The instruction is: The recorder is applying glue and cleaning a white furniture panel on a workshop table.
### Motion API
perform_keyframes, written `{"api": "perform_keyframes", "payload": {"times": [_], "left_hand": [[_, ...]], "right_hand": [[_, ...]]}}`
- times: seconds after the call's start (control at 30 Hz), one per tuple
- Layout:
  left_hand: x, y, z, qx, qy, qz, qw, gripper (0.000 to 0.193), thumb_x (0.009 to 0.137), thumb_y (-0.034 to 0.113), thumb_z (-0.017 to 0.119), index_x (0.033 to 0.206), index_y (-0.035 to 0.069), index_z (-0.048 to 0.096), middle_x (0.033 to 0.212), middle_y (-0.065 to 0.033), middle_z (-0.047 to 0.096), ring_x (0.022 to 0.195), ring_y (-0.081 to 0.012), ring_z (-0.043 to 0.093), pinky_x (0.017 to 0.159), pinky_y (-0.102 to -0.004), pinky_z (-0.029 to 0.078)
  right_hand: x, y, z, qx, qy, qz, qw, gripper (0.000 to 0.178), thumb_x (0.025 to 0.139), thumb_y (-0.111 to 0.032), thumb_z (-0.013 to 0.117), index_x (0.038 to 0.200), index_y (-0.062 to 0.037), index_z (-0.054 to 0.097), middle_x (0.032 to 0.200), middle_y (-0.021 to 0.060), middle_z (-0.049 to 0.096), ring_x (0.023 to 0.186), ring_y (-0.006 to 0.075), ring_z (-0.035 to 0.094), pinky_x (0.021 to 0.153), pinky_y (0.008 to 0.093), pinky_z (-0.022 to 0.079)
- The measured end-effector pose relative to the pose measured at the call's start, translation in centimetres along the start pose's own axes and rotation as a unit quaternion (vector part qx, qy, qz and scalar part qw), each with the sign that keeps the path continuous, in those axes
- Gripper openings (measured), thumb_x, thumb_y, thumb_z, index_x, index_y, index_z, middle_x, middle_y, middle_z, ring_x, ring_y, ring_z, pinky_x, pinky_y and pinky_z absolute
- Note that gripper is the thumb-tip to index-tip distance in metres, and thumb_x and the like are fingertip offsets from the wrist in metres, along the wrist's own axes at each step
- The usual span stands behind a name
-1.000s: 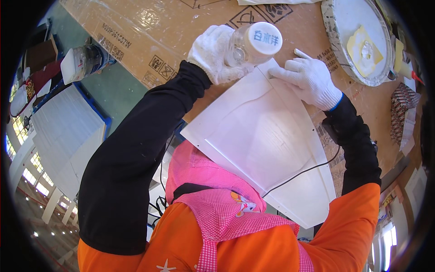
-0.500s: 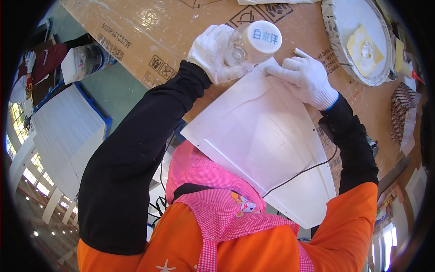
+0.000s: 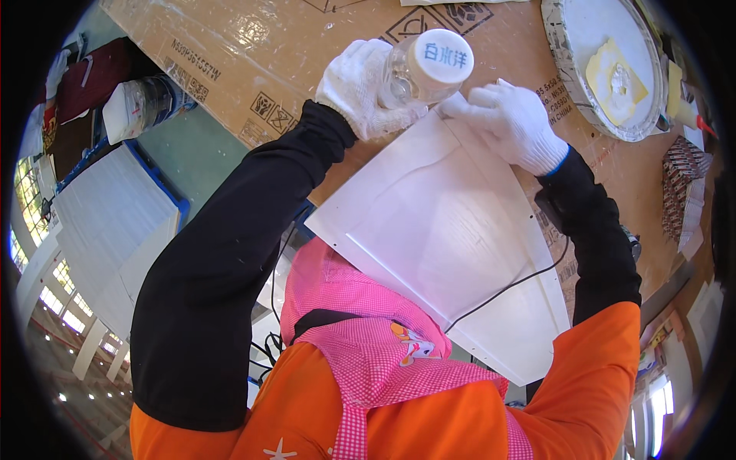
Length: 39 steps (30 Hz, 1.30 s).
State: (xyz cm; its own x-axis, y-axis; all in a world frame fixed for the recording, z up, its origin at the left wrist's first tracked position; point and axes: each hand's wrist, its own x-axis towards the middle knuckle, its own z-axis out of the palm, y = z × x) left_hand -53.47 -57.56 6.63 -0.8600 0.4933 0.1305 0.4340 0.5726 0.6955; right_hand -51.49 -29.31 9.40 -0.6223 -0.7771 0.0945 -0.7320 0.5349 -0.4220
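Observation:
My left hand [image 3: 354,90], in a white knit glove, is wrapped round a clear jar [image 3: 398,77] with a white lid. The jar is tilted so its lid, marked in blue, faces up. Close to its right side, my gloved right hand [image 3: 515,126] has its fingers curled and drawn together at the top corner of a white panel [image 3: 437,222]. Whatever those fingertips hold, if anything, is too small or hidden to make out. The panel slopes from the table's edge toward my body, with small holes near its edges.
Brown cardboard [image 3: 230,46] covers the table. A round white lid or tray [image 3: 567,69] with a yellowish sheet [image 3: 616,80] on it lies at far right, near a patterned box [image 3: 682,188]. A black cable [image 3: 510,287] crosses the panel. White boards [image 3: 115,207] are stacked at left.
The fingers of my right hand have curled in, and the one that stuck up is folded now. The jar has shifted very slightly up and left in my left hand.

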Motion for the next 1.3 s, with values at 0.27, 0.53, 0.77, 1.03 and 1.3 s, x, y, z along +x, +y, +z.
{"api": "perform_keyframes", "payload": {"times": [0.27, 0.53, 0.77, 1.03, 1.3], "left_hand": [[0.1, 0.0, 0.1, -0.036, 0.011, -0.006, 0.999, 0.057, 0.066, 0.046, 0.089, 0.104, 0.009, 0.066, 0.099, -0.0117, 0.066, 0.099, -0.0346, 0.063, 0.089, -0.0449, 0.054], [-0.1, 0.1, -0.1, -0.027, -0.002, -0.017, 0.999, 0.058, 0.067, 0.047, 0.087, 0.104, 0.008, 0.065, 0.097, -0.0127, 0.065, 0.098, -0.0358, 0.062, 0.088, -0.0455, 0.053], [-0.1, -0.1, 0.1, -0.052, -0.01, -0.03, 0.998, 0.059, 0.067, 0.049, 0.087, 0.104, 0.009, 0.066, 0.098, -0.0123, 0.066, 0.099, -0.0357, 0.062, 0.088, -0.0454, 0.053], [-0.1, -0.2, 0.4, -0.054, 0.01, -0.021, 0.998, 0.06, 0.065, 0.046, 0.089, 0.104, 0.008, 0.065, 0.098, -0.0129, 0.065, 0.098, -0.0363, 0.063, 0.087, -0.0464, 0.054], [-0.2, 0.0, 0.2, -0.064, 0.0, -0.042, 0.997, 0.061, 0.067, 0.049, 0.087, 0.104, 0.007, 0.064, 0.097, -0.0145, 0.064, 0.098, -0.0372, 0.062, 0.087, -0.0466, 0.053]], "right_hand": [[0.1, -0.4, 0.0, -0.016, -0.043, 0.029, 0.999, 0.038, 0.09, -0.016, 0.065, 0.126, -0.028, 0.066, 0.085, 0.002, 0.058, 0.081, 0.0214, 0.064, 0.083, 0.0459, 0.053], [-2.4, 0.0, -0.5, -0.01, -0.082, -0.024, 0.996, 0.041, 0.086, -0.013, 0.062, 0.125, -0.0241, 0.067, 0.084, 0.0024, 0.058, 0.08, 0.0216, 0.065, 0.07, 0.0408, 0.055], [0.5, 0.1, 0.2, -0.036, -0.008, -0.001, 0.999, 0.037, 0.089, -0.015, 0.064, 0.126, -0.0223, 0.066, 0.086, 0.0034, 0.059, 0.082, 0.0222, 0.066, 0.064, 0.0404, 0.053], [-2.3, -0.5, -0.4, -0.02, -0.119, 0.004, 0.993, 0.038, 0.088, -0.016, 0.065, 0.125, -0.0223, 0.065, 0.087, 0.0028, 0.059, 0.082, 0.0229, 0.065, 0.069, 0.0392, 0.053], [-3.1, -0.1, 0.3, 0.007, -0.035, -0.038, 0.999, 0.048, 0.081, -0.01, 0.065, 0.128, -0.0196, 0.066, 0.08, 0.0056, 0.051, 0.075, 0.0269, 0.06, 0.062, 0.0399, 0.049]]}}
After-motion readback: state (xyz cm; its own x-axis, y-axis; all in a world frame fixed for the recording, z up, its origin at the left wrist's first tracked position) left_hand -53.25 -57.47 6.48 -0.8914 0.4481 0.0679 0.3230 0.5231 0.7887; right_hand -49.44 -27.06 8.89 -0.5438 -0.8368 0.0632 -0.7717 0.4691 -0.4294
